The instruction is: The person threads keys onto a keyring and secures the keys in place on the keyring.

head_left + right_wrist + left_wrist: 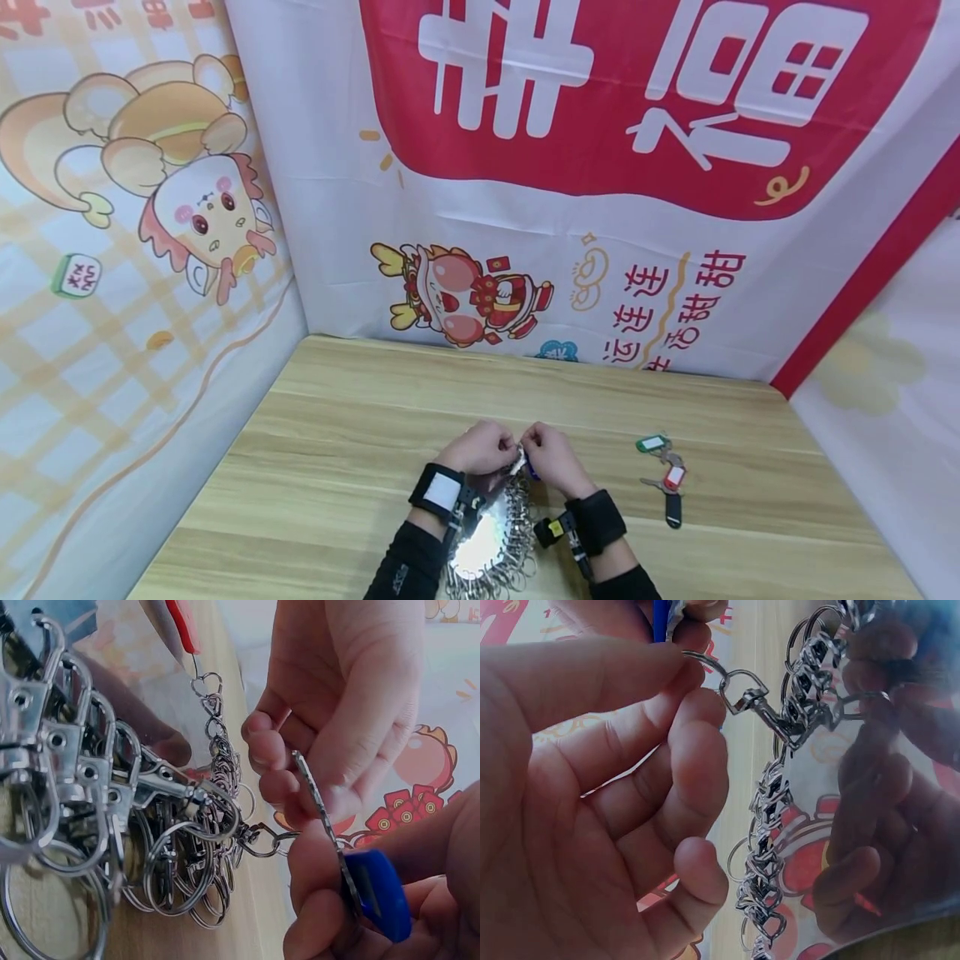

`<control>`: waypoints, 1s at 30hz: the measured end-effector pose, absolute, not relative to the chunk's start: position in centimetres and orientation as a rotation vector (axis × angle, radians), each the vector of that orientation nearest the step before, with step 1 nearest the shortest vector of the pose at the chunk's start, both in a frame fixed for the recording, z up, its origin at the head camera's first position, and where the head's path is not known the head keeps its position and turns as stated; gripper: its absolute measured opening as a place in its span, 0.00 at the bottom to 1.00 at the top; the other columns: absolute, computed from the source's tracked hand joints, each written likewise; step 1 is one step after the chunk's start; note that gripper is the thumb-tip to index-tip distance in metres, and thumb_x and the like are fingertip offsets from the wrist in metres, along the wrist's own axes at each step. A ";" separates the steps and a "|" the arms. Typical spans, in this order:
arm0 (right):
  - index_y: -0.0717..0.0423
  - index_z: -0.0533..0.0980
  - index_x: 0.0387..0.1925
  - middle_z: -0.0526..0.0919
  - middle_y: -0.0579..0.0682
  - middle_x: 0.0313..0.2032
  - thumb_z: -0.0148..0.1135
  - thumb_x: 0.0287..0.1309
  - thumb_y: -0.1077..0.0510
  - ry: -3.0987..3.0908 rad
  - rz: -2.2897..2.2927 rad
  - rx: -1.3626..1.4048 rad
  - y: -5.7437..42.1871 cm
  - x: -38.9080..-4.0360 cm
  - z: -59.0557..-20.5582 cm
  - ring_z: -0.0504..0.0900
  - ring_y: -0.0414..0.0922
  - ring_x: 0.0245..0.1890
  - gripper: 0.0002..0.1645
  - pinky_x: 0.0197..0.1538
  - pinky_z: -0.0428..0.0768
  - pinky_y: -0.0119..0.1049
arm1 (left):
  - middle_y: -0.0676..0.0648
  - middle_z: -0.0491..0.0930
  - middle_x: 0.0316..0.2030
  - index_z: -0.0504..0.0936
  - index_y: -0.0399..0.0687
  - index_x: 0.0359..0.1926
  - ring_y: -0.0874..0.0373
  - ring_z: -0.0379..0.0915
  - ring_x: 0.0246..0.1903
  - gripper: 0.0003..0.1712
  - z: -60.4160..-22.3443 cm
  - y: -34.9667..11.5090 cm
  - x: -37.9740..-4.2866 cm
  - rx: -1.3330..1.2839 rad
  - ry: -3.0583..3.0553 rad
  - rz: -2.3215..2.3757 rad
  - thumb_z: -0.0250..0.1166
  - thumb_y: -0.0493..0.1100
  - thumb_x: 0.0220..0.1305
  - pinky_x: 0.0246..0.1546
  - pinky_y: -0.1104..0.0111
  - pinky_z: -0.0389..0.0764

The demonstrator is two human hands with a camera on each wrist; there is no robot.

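Note:
My left hand [480, 450] pinches a metal split ring [705, 660] between thumb and forefinger. That ring is linked to a silver swivel clasp [754, 701] at the edge of a shiny mirror-like plate [480, 542]. Many clasps and rings [172, 855] line the plate's rim. Close beside it, my right hand [555, 462] pinches a key [319, 802] with a blue plastic piece [382, 896] at its lower end. The key's toothed edge points up towards the left fingers. Whether the ring passes through the key is hidden by the fingers.
To the right on the wooden table [300, 483] lie several keys with a green tag [652, 443], a red tag [674, 477] and a black tag [673, 511]. A printed cloth wall [330, 250] stands behind the table, another at the left.

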State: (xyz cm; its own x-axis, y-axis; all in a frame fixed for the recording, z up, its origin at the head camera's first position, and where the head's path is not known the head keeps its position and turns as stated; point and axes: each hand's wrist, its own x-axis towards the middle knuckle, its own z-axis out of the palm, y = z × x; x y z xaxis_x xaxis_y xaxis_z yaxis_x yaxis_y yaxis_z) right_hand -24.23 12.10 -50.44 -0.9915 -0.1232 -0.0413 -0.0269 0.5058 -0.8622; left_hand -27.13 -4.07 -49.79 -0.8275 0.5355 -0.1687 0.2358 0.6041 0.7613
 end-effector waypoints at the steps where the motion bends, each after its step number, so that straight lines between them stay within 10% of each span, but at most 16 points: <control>1: 0.65 0.72 0.34 0.73 0.52 0.25 0.46 0.67 0.64 2.632 -1.517 -0.129 12.1 -24.2 -50.5 0.76 0.43 0.20 0.09 0.23 0.75 0.36 | 0.47 0.77 0.18 0.77 0.46 0.23 0.50 0.76 0.17 0.12 -49.9 -4.1 -27.0 0.618 2.443 1.086 0.57 0.41 0.64 0.14 0.68 0.69; 12: 0.65 0.71 0.34 0.74 0.52 0.23 0.47 0.68 0.64 2.454 -1.565 -0.234 12.9 -24.0 -50.5 0.71 0.42 0.17 0.08 0.20 0.67 0.30 | 0.54 0.75 0.17 0.77 0.50 0.22 0.61 0.72 0.17 0.10 -50.4 -3.5 -27.1 0.672 2.488 1.057 0.59 0.40 0.62 0.20 0.70 0.70; 30: 0.58 0.74 0.38 0.79 0.50 0.33 0.57 0.56 0.69 2.644 -0.779 -0.578 16.1 -26.0 -49.4 0.75 0.42 0.30 0.08 0.35 0.76 0.38 | 0.41 0.79 0.27 0.80 0.42 0.34 0.45 0.78 0.23 0.10 -48.8 -4.4 -27.5 0.545 2.401 1.125 0.57 0.44 0.66 0.21 0.58 0.77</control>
